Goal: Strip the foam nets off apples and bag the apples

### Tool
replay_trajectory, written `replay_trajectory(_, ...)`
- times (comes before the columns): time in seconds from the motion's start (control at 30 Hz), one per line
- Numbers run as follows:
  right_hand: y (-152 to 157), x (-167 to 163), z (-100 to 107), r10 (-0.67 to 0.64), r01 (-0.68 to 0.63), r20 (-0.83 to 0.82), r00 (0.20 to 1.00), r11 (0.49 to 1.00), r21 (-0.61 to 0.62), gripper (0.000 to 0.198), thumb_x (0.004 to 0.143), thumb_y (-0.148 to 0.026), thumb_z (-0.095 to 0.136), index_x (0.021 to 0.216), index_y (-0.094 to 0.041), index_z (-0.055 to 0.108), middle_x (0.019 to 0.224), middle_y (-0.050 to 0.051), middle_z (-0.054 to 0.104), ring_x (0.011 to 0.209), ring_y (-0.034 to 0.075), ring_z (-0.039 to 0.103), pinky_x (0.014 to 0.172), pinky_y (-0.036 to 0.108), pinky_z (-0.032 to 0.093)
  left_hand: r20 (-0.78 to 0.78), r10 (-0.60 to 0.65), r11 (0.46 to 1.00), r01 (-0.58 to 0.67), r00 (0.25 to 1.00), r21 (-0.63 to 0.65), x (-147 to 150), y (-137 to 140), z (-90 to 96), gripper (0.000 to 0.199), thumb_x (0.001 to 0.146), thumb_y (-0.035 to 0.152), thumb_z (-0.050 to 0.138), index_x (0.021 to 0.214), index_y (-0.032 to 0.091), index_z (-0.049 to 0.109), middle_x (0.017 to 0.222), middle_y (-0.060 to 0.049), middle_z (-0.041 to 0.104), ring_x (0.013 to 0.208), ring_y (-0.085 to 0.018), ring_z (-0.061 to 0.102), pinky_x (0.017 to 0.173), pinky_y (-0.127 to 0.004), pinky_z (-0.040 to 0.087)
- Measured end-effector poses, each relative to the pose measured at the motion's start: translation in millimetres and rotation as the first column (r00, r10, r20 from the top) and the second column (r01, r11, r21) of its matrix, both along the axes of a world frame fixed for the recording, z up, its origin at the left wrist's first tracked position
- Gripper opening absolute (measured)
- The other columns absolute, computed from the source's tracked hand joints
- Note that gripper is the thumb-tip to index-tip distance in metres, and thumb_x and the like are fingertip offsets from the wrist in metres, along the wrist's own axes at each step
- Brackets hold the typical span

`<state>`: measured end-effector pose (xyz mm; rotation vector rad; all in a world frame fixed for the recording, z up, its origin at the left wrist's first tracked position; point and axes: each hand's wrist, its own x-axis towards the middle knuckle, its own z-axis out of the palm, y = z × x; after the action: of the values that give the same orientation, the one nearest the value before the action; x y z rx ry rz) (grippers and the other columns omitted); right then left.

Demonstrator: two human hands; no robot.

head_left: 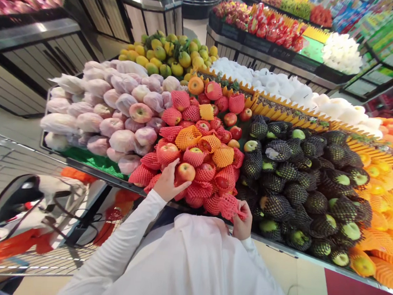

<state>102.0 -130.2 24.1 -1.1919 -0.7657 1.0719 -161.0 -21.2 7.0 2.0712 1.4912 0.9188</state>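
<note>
Standing at the fruit stand (211, 213), leaning over its front edge. My left hand (168, 181) is out on the pile of red apples, grip closed around one bare apple (185, 172), fingers curled over its left side, thumb under. It sits at the near slope of the heap, easiest reach from where I stand. The apple is red-blushed with a yellowish patch on top, smooth, no sleeve on it, unlike most of its neighbours.

My right hand (242, 222) is low at the stand's rim, grip pinched on a loose red foam net sleeve (231, 205), which hangs crumpled from the fingers. One hand on fruit, the other on the wrapping, so each stays separately handled.

Around the apple: more apples in red and orange net sleeves, stacked in a mound so they cushion each other. To the left, apples wrapped in pale foam (110, 112); to the right, green fruit in black netting (303, 184); further right, orange-sleeved fruit. Behind, a heap of yellow-green citrus (170, 53).

Shopping cart (38, 225) beside me on the left, wire basket holding something orange and a dark-and-white object I can't identify.
</note>
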Motion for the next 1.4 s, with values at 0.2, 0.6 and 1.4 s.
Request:
replay_trajectory(0.2, 2.9, -26.0, -1.1, -0.025, 0.027, 0.193, 0.981, 1.000, -0.007, 0.019, 0.068, -0.028, 0.074, 0.078, -0.020, 0.060, 0.107, 0.008, 0.064, 0.102, 0.023, 0.060, 0.090, 0.036, 0.045, 0.258, -0.108, 0.993, 0.094, 0.960, 0.066, 9.3, -28.3, 34.2, 0.043, 0.086, 0.038, 0.060, 0.123, 0.017, 0.051, 0.122, -0.015, 0.056, 0.120, -0.028, 0.051, 0.103, -0.046, 0.042)
replay_trajectory(0.6, 6.5, -93.0, 28.2, 0.286, -0.278, -0.163, 0.944, 0.958, 0.071, 0.043, 0.066, -0.049, 0.073, 0.067, -0.023, 0.039, 0.090, 0.005, 0.059, 0.080, 0.020, 0.058, 0.073, 0.033, 0.048, 0.802, -0.070, 0.600, 0.667, 0.593, -0.441, 4.9, -20.1, 46.0, 0.019, 0.070, 0.026, 0.065, 0.068, 0.016, 0.048, 0.065, 0.002, 0.050, 0.060, -0.010, 0.044, 0.060, -0.024, 0.037)
replay_trajectory(1.4, 102.2, -102.8, -12.4, 0.070, -0.032, 0.739, 0.670, 0.997, -0.065, 0.034, 0.074, -0.012, 0.050, 0.101, -0.019, 0.067, 0.111, 0.012, 0.068, 0.113, 0.028, 0.060, 0.101, 0.046, 0.047, 0.369, 0.146, 0.870, 0.058, 0.918, -0.490, -18.8, 55.4, 1.0, 0.008, 0.076, 0.023, 0.059, 0.081, 0.020, 0.064, 0.080, -0.007, 0.070, 0.082, -0.025, 0.065, 0.087, -0.038, 0.046)
